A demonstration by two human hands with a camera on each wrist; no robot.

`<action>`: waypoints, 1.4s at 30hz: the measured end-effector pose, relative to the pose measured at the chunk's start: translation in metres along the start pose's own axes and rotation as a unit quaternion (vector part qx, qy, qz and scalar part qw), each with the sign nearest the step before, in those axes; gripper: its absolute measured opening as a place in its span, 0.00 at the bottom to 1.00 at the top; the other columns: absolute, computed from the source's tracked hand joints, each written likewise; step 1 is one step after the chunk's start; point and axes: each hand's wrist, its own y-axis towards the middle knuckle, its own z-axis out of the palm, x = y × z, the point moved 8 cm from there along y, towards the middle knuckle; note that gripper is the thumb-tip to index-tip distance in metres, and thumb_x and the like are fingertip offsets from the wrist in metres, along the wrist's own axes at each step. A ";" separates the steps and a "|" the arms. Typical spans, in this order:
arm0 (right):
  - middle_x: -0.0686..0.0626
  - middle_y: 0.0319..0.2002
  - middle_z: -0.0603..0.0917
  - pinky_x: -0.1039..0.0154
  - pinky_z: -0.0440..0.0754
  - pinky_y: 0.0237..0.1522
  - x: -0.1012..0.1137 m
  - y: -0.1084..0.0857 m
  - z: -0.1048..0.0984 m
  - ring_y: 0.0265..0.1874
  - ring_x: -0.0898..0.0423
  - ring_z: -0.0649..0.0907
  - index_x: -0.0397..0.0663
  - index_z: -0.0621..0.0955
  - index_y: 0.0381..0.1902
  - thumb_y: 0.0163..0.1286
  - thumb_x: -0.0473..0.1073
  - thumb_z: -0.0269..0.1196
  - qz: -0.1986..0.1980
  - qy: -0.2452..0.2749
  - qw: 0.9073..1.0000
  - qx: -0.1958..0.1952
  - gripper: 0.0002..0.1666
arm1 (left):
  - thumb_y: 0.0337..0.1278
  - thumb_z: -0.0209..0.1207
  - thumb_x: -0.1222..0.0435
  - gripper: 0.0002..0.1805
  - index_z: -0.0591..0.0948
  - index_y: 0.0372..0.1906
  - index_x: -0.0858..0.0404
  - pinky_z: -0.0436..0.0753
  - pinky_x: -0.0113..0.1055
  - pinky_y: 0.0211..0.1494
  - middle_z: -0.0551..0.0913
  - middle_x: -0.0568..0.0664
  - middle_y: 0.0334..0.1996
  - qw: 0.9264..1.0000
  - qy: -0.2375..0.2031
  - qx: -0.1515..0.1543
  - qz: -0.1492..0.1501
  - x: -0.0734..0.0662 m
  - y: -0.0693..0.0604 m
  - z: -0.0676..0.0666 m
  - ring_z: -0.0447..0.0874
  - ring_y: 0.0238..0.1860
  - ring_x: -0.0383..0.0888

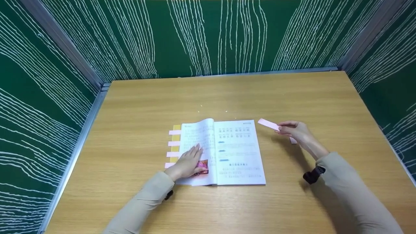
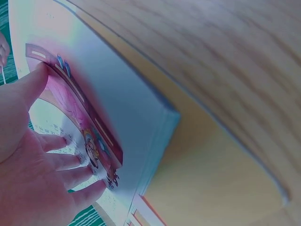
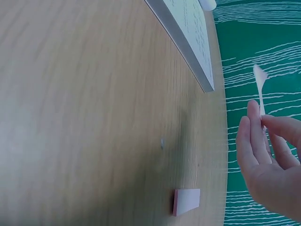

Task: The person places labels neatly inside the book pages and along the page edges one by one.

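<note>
An open book (image 1: 239, 152) lies on the table with printed text and a pink picture on its left page. Several pink sticky tabs (image 1: 174, 143) stick out past its left edge, over a yellow cover strip. My left hand (image 1: 187, 162) rests on the left page with its fingers spread, as the left wrist view also shows. To the right of the book, my right hand (image 1: 297, 131) is raised and pinches a pink sticky note strip (image 1: 268, 123) between thumb and finger. A small pad of pink sticky notes (image 3: 187, 201) lies on the table below that hand.
The wooden table (image 1: 146, 104) is bordered by green walls (image 1: 182, 39) with white wavy lines and grey metal edges. A few tiny white scraps (image 1: 226, 111) lie beyond the book. Each wrist carries a black device (image 1: 314, 175).
</note>
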 end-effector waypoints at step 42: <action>0.53 0.22 0.82 0.70 0.79 0.37 0.023 0.002 0.060 0.26 0.63 0.82 0.17 0.64 0.54 0.62 0.29 0.51 0.108 -0.230 0.967 0.027 0.24 | 0.57 0.48 0.49 0.41 0.51 0.65 0.73 0.54 0.49 0.65 0.47 0.66 0.66 1.000 0.014 -0.017 0.018 -0.001 0.000 -0.001 0.45 0.66 0.59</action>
